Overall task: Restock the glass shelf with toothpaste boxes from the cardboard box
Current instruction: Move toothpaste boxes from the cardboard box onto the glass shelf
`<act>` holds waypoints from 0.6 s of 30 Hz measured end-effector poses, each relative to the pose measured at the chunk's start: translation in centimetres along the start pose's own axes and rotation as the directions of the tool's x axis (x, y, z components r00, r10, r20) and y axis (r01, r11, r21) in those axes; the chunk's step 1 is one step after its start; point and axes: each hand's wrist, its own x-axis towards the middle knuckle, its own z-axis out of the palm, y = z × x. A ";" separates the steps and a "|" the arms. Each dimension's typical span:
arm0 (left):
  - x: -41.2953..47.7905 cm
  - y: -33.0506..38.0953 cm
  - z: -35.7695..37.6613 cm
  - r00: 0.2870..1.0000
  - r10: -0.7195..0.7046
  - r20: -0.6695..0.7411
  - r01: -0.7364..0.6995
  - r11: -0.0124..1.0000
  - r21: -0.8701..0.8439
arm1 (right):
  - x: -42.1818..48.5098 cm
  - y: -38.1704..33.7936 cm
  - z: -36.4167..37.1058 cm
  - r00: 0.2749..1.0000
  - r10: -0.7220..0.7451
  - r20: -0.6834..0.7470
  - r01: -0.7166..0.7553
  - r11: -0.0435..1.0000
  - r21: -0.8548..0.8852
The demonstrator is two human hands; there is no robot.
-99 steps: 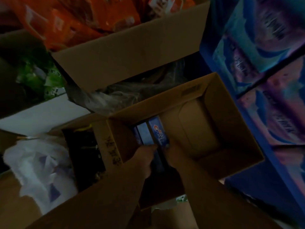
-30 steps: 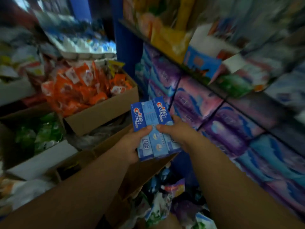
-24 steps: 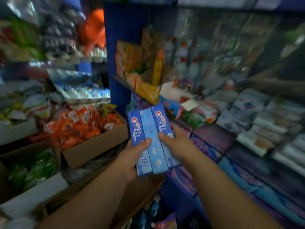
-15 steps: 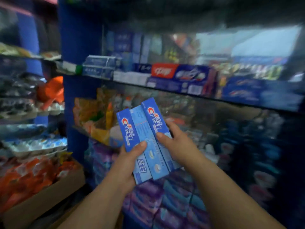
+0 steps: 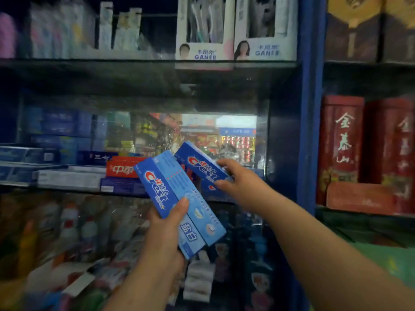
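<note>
My left hand (image 5: 167,230) grips two blue toothpaste boxes (image 5: 177,198) held side by side, tilted, in front of the glass shelf (image 5: 67,187). My right hand (image 5: 235,178) pinches a third blue toothpaste box (image 5: 199,166) by its near end and holds it over the shelf's right part, apart from the other two. On the shelf's left lie stacked toothpaste boxes, among them a red box (image 5: 123,168). The cardboard box is out of view.
A blue upright post (image 5: 310,108) borders the shelf on the right; red tins (image 5: 341,140) stand beyond it. A higher glass shelf (image 5: 134,61) carries white toothbrush display boxes (image 5: 204,41). Bottles (image 5: 67,223) and packets fill the level below.
I have lifted the boxes from the cardboard box up to the glass shelf. My right hand has drawn one box away from the other two, toward the shelf.
</note>
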 end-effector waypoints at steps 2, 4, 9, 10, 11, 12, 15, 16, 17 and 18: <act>1.5 0.1 0.0 1.000 -0.012 0.005 0.012 1.000 0.023 | 1.6 0.6 -1.3 0.999 0.036 0.005 -0.035 0.982 -0.186; 2.7 0.0 -0.2 0.999 -0.042 0.019 0.042 0.998 0.044 | 3.1 1.9 -1.7 0.997 0.072 0.016 -0.058 0.896 -0.441; 4.6 -1.2 0.0 0.992 -0.111 0.051 0.107 0.992 0.069 | 6.5 6.0 -0.3 0.978 0.202 0.053 -0.111 0.717 -0.688; 4.9 -1.4 0.1 0.991 -0.116 0.062 0.111 0.991 0.079 | 7.1 6.9 0.0 0.977 0.207 0.057 -0.107 0.700 -0.706; 5.2 -1.7 0.2 0.990 -0.118 0.075 0.111 0.990 0.091 | 7.6 7.6 0.2 0.975 0.212 0.061 -0.106 0.696 -0.710; 5.4 -1.9 0.4 0.989 -0.116 0.087 0.107 0.989 0.106 | 8.0 8.3 0.5 0.974 0.215 0.064 -0.108 0.698 -0.707; 6.1 -2.7 0.8 0.989 -0.120 0.091 0.108 0.985 0.131 | 8.7 10.1 1.4 0.973 0.217 0.072 -0.111 0.723 -0.682; 6.3 -2.9 1.1 0.988 -0.123 0.089 0.111 0.985 0.134 | 8.7 10.4 1.6 0.972 0.224 0.078 -0.116 0.737 -0.666; 6.5 -3.1 1.3 0.988 -0.125 0.087 0.112 0.984 0.135 | 8.7 10.6 1.6 0.972 0.223 0.076 -0.120 0.748 -0.652; 6.6 -3.3 1.5 0.989 -0.125 0.084 0.113 0.984 0.136 | 8.7 10.6 1.6 0.980 0.191 0.055 -0.113 0.764 -0.636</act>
